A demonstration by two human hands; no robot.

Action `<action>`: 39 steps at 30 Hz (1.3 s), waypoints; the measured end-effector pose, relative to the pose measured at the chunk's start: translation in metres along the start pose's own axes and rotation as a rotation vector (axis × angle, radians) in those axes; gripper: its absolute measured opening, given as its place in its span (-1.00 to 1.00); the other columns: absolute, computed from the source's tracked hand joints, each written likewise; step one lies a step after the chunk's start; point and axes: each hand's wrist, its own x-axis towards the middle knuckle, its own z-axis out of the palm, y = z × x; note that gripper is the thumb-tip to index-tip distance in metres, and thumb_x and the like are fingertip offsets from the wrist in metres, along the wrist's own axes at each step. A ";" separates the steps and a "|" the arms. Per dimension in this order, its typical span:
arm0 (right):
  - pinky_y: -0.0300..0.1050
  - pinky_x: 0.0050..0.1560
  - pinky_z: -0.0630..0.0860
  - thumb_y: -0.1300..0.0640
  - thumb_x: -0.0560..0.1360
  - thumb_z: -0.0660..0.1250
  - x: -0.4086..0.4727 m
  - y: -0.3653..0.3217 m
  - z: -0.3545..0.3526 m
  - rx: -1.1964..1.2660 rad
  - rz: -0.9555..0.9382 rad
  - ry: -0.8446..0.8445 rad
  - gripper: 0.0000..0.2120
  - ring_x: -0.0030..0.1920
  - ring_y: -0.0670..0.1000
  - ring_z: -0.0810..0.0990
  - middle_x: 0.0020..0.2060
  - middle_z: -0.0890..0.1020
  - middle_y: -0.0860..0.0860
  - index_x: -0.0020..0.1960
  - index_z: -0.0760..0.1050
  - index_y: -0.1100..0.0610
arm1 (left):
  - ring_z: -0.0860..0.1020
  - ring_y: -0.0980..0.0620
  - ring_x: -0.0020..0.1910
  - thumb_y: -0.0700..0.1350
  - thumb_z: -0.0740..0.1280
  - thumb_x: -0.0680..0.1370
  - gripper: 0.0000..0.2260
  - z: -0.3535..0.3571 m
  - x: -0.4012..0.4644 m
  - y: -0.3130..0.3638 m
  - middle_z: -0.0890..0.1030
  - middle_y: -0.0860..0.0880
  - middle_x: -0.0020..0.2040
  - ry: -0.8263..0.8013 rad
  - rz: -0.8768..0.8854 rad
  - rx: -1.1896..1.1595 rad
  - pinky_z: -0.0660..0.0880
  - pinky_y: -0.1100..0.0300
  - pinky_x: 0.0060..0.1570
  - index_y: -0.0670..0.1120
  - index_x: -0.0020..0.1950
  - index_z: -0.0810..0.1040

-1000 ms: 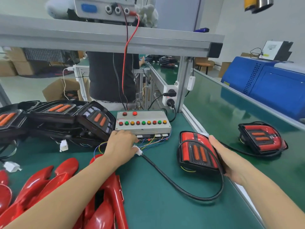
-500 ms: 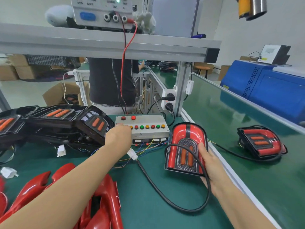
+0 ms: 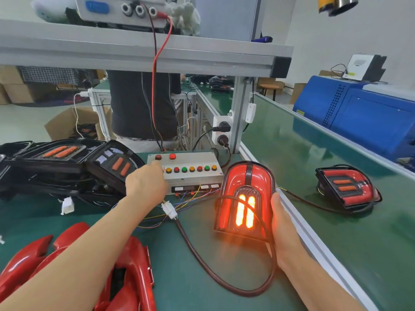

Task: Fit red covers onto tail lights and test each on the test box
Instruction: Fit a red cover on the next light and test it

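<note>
A tail light with a red cover (image 3: 244, 198) stands tilted up on the green bench, its two central bars glowing orange. My right hand (image 3: 283, 227) grips its right edge, fingers behind it. Its black cable (image 3: 202, 261) loops across the bench to a white connector (image 3: 170, 211) wired into the grey test box (image 3: 193, 178). My left hand (image 3: 146, 182) presses a fingertip on the left end of the box's button row. Loose red covers (image 3: 132, 265) lie at the bottom left, partly under my left forearm.
Several black uncovered tail lights (image 3: 67, 162) are stacked left of the box. Another covered tail light (image 3: 347, 189) lies on the green conveyor to the right, past an aluminium rail (image 3: 314, 241). A shelf beam (image 3: 134, 52) with a power supply (image 3: 121, 7) runs overhead. A person (image 3: 141, 104) stands behind the bench.
My right hand stood the tail light upright beside the box. My left hand went from the connector up to the buttons, and the light's bars now glow.
</note>
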 end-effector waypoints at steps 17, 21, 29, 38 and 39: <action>0.27 0.25 0.48 -0.44 0.36 0.18 0.002 0.003 -0.003 -0.046 -0.002 -0.011 -0.33 0.14 0.16 0.65 0.13 0.67 0.11 0.26 0.55 -0.03 | 0.36 -0.10 0.22 -0.10 0.24 0.48 -0.62 0.018 -0.022 0.008 0.50 -0.07 0.21 0.121 0.058 0.157 0.22 0.00 0.19 -0.10 0.27 0.29; 0.20 0.30 0.46 -0.43 0.41 0.13 0.003 0.004 -0.003 -0.104 -0.010 -0.003 -0.35 0.16 0.10 0.64 0.15 0.67 0.04 0.30 0.52 -0.05 | 0.11 -0.15 0.46 -0.12 0.23 0.48 -0.49 0.028 -0.028 0.039 0.27 -0.12 0.45 0.106 0.091 0.052 -0.04 -0.17 0.41 -0.11 0.41 0.20; 0.22 0.26 0.49 -0.38 0.43 0.15 0.002 0.002 -0.004 -0.051 0.015 -0.015 -0.41 0.14 0.13 0.65 0.13 0.68 0.09 0.29 0.52 -0.04 | -0.22 -0.29 0.50 0.19 0.11 0.56 -0.40 0.035 -0.015 0.083 -0.17 -0.15 0.57 -0.089 0.095 -0.117 -0.31 -0.32 0.36 0.13 0.54 -0.06; 0.13 0.14 0.57 -0.37 0.44 0.14 0.002 0.000 0.002 -0.003 0.010 -0.023 -0.41 0.13 0.11 0.66 0.12 0.68 0.09 0.30 0.51 -0.04 | -0.25 -0.35 0.48 0.37 0.16 0.46 -0.27 0.038 -0.010 0.077 -0.21 -0.15 0.56 -0.159 0.023 -0.106 -0.25 -0.46 0.28 0.22 0.52 -0.07; 0.14 0.14 0.57 -0.37 0.44 0.14 0.002 0.000 0.002 -0.001 0.011 -0.026 -0.41 0.13 0.12 0.66 0.12 0.67 0.09 0.31 0.50 -0.04 | -0.25 -0.36 0.48 0.37 0.17 0.45 -0.27 0.038 -0.010 0.077 -0.21 -0.14 0.56 -0.168 0.015 -0.110 -0.24 -0.47 0.27 0.23 0.52 -0.07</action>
